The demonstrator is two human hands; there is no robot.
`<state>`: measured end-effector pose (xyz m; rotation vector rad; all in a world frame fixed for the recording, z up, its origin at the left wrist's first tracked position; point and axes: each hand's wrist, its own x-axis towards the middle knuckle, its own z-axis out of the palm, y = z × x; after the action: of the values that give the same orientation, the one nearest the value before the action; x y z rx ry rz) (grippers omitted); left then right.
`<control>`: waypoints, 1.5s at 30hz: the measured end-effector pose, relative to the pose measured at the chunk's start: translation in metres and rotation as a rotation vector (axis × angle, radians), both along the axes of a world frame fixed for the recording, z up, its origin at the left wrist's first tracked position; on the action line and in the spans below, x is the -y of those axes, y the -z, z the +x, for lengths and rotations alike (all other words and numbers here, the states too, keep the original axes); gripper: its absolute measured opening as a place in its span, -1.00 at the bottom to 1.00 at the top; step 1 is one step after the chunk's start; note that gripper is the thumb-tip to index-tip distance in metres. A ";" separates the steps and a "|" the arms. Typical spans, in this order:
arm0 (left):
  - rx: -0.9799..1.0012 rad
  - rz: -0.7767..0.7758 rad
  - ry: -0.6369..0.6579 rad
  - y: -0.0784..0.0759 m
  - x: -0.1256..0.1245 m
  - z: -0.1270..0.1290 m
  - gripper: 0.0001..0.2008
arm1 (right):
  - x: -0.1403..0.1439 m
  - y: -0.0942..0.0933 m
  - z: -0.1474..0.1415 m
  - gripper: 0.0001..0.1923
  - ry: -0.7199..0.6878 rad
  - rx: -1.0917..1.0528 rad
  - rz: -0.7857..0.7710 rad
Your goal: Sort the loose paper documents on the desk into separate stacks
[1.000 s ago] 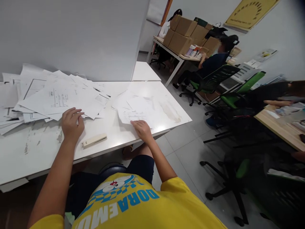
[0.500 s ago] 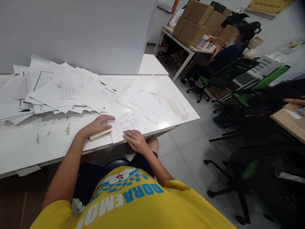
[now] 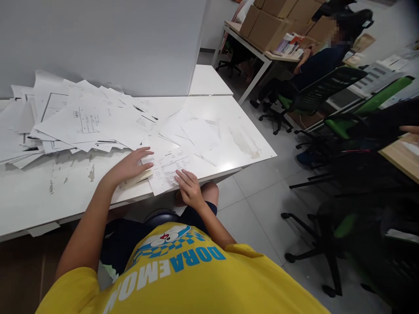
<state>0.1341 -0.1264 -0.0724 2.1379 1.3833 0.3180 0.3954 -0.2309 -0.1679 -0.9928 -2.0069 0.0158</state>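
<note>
My left hand (image 3: pixel 131 166) lies over a beige stapler (image 3: pixel 140 178) near the front edge of the white table (image 3: pixel 39 196), its fingers curled onto it. The stapler's end meets the left edge of a printed sheet (image 3: pixel 166 168). My right hand (image 3: pixel 188 189) presses down on that sheet's near corner, at the table edge. Most of the stapler is hidden under my left hand.
A big loose pile of papers (image 3: pixel 81 122) covers the table's back left, and more sheets (image 3: pixel 203 135) lie to the right. A grey partition (image 3: pixel 114 43) stands behind. Office chairs (image 3: pixel 314 93), a seated person (image 3: pixel 321 61), cardboard boxes (image 3: pixel 271 22) and a wooden desk (image 3: pixel 399 157) fill the right.
My left hand left the paper pile and came down on the stapler. My right hand dragged the printed sheet toward the table edge, up against the stapler.
</note>
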 end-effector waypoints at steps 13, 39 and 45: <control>-0.245 0.338 -0.080 0.032 0.000 0.061 -0.38 | -0.009 0.002 0.054 -0.52 0.407 -0.165 -0.069; -0.117 0.218 -0.123 0.011 -0.001 0.055 -0.34 | 0.007 0.006 0.019 -0.54 0.369 0.125 -0.224; -0.210 0.240 -0.054 0.010 -0.004 0.057 -0.31 | 0.009 0.011 0.009 -0.61 0.441 0.072 -0.207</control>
<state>0.1906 -0.1228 -0.0824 2.3885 1.5915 0.2997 0.4043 -0.2397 -0.1790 -1.5715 -1.8355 -0.0533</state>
